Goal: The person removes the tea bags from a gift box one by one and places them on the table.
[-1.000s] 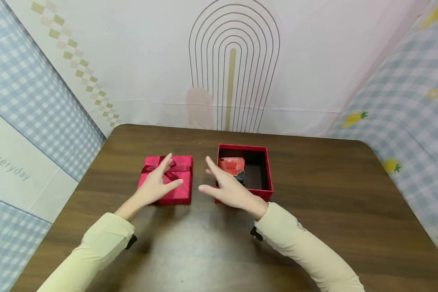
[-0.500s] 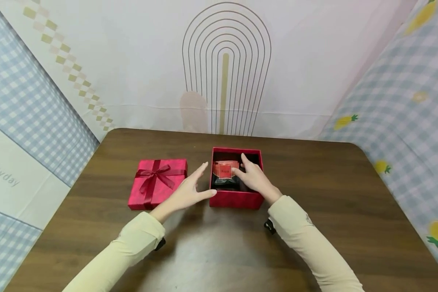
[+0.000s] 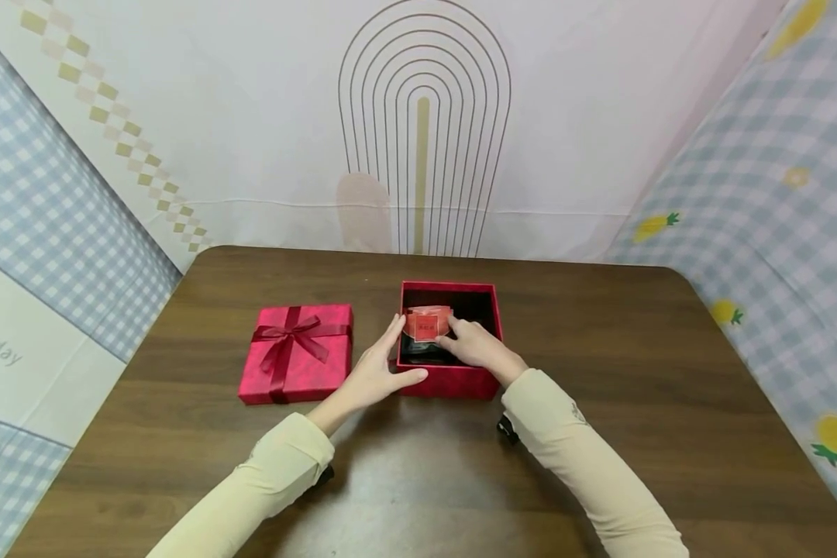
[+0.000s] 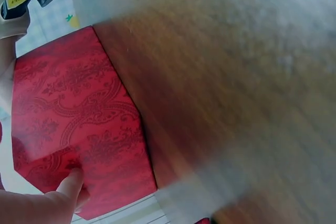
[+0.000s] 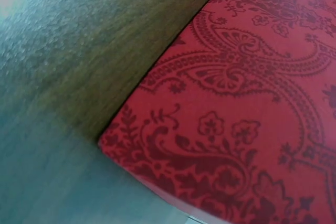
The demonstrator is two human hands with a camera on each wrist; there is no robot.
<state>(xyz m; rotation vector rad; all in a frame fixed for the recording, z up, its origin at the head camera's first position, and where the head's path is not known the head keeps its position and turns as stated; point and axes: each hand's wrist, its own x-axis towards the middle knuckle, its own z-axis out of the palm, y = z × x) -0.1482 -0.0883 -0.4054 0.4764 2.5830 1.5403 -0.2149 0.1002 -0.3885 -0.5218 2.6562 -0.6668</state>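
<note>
Your left hand [image 3: 377,377] lies unclenched at the box [image 3: 453,383]; whether your right hand [image 3: 480,346] pinches the packet [image 3: 425,330] inside is unclear; expect it light, soft, slippery: grasp its top edge.

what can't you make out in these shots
Head view: print on the packet, too small to read.
Head view: whether the right hand grips it, its back hiding lower fingers.
Left wrist view: what lies inside the box, behind its wall.
Left wrist view: the rest of the left hand, cut off at the bottom left.
Right wrist view: the box again, cut off by the right edge.
</note>
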